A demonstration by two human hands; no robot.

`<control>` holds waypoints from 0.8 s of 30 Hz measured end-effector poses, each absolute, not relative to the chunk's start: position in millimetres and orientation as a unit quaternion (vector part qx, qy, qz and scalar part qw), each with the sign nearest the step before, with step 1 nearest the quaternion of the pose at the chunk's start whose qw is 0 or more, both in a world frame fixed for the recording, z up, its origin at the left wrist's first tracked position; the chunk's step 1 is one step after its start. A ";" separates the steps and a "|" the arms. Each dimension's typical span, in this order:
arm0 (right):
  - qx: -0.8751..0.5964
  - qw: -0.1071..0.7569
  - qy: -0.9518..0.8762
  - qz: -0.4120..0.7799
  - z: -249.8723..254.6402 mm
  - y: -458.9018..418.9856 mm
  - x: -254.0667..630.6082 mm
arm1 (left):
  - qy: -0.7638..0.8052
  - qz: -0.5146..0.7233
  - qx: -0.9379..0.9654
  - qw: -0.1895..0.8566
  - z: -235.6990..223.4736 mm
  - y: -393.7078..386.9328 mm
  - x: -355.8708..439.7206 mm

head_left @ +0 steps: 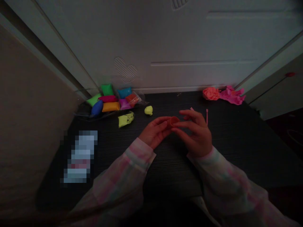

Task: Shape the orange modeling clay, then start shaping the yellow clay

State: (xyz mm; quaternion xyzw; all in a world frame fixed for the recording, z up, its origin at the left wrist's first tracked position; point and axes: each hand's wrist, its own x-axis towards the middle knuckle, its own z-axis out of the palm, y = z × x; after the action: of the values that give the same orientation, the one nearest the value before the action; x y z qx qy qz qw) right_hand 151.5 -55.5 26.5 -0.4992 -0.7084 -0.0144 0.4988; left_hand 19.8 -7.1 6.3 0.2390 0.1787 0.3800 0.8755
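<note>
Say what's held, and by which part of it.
Red piece, by its outer wall, in the left grip; right grip at its rim, contact unclear.

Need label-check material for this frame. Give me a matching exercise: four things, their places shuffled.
Things
1. red piece
2. yellow lump
3. pink stick
4. pink wad

Places
A. beside the coral wad
B. on the table, just beyond the right hand
C. in the left hand's grip
D. next to the torn packet

Pairs: 1-C, 2-D, 3-B, 4-A
</note>
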 end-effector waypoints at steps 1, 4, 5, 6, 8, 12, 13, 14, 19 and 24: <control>-0.500 0.499 -0.707 -0.012 26.2 -55.4 151.8 | 0.180 0.379 0.239 0.875 6.4 -7.0 19.8; -0.502 0.501 -0.705 -0.007 26.1 -55.1 152.4 | 0.176 0.374 0.245 0.877 6.4 -6.5 19.4; -0.501 0.501 -0.706 -0.005 26.3 -55.1 152.6 | 0.173 0.372 0.248 0.878 6.3 -6.3 19.1; -0.500 0.500 -0.707 -0.003 26.6 -54.9 152.9 | 0.171 0.370 0.250 0.878 6.3 -6.1 18.7; -0.498 0.490 -0.716 0.001 27.2 -54.6 153.7 | 0.172 0.369 0.253 0.878 6.3 -5.6 17.7; -0.501 0.474 -0.724 -0.004 27.3 -53.8 155.2 | 0.190 0.374 0.242 0.875 6.1 -5.0 16.5; -0.498 0.476 -0.725 -0.009 27.1 -53.7 155.3 | 0.192 0.373 0.241 0.875 6.1 -5.0 16.5; -0.494 0.479 -0.726 -0.015 26.9 -53.7 155.2 | 0.194 0.370 0.241 0.876 6.2 -5.0 16.6; -0.494 0.465 -0.733 -0.043 26.4 -53.5 154.7 | 0.215 0.372 0.245 0.869 7.5 -5.3 17.7; -0.481 0.441 -0.755 -0.071 26.4 -52.6 155.2 | 0.231 0.355 0.263 0.867 8.0 -4.5 19.9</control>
State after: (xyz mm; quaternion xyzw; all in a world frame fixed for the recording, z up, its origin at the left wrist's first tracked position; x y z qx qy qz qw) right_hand 155.2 -52.6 26.4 -0.4807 -0.7546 -0.0709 0.4410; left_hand 19.9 -4.5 8.0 0.2628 0.2306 0.3545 0.8672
